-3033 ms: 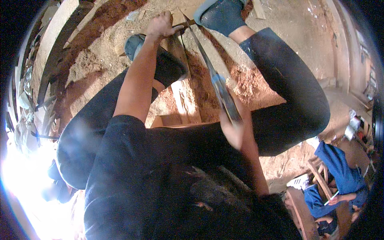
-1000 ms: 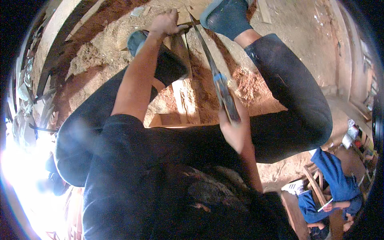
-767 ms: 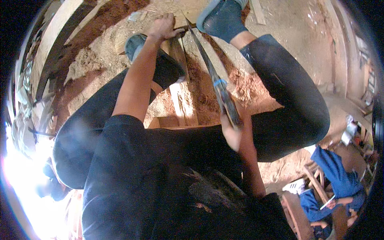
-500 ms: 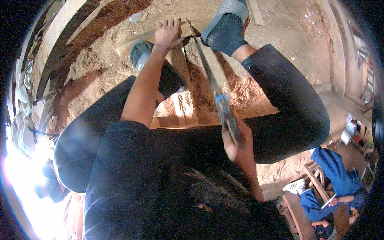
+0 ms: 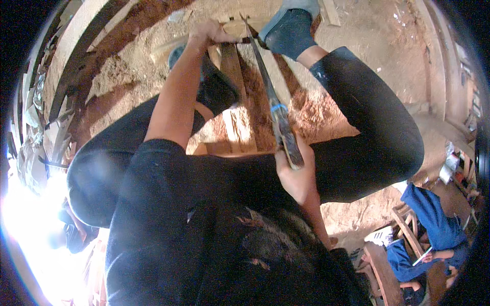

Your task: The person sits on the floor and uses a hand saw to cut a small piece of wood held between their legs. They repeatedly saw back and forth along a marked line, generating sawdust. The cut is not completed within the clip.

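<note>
My right hand [image 5: 298, 171] is wrapped around the handle of a handsaw [image 5: 264, 74], which has a blue band where blade meets handle. The long, narrow blade points away from me, its far end crossing a wooden board [image 5: 162, 50] lying crosswise by my feet. On that board, just left of the blade, my left hand [image 5: 208, 33] holds on with its thumb stretched toward the saw; its other fingers are partly hidden. Lengthwise timbers [image 5: 232, 76] run beneath, between my legs. My shod right foot [image 5: 291, 33] is close beside the blade's far end.
Sawdust [image 5: 316, 112] covers the ground around the timbers. Long planks [image 5: 81, 46] are stacked at the left, with more boards along the right rim. At the lower right, another person in blue clothing [image 5: 434, 219] is beside a wooden frame [image 5: 380, 275]. Glaring light fills the lower left.
My left hand has turned and shifted slightly left and away, its thumb now reaching toward the blade. The right hand and saw handle have moved slightly toward me and left.
</note>
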A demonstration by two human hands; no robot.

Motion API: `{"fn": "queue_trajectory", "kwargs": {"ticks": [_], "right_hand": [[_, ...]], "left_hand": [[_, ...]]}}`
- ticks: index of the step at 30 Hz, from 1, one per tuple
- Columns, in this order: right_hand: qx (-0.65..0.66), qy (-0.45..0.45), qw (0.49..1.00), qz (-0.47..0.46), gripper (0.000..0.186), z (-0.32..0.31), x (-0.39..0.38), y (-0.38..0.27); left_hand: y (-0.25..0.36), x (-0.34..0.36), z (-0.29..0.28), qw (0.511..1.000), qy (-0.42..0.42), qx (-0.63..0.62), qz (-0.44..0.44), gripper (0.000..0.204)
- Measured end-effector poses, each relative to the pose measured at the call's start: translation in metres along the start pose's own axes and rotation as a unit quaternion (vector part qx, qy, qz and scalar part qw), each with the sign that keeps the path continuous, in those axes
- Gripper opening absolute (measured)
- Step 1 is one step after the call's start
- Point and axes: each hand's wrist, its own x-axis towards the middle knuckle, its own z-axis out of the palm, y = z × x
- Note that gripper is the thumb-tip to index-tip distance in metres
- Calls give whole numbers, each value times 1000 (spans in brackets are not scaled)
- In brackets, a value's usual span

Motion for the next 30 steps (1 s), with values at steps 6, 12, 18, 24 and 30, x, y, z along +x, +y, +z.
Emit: {"fn": "queue_trajectory", "kwargs": {"ticks": [6, 12, 18, 24, 30], "right_hand": [[-18, -6, 999, 38, 48, -6, 6, 1], [-15, 17, 1000, -1, 47, 6, 10, 17], [51, 28, 997, 51, 30, 6, 26, 24], [3, -10, 999, 37, 42, -1, 33, 19], [-33, 8, 998, -54, 28, 2, 22, 6]], "left_hand": [[8, -8, -7, 1000, 17, 16, 12, 107], [4, -5, 4, 997, 53, 36, 37, 101], [11, -13, 4, 998, 60, 18, 21, 99], [5, -19, 19, 992, 109, 53, 13, 108], [-5, -10, 30, 995, 72, -72, 2, 120]]}}
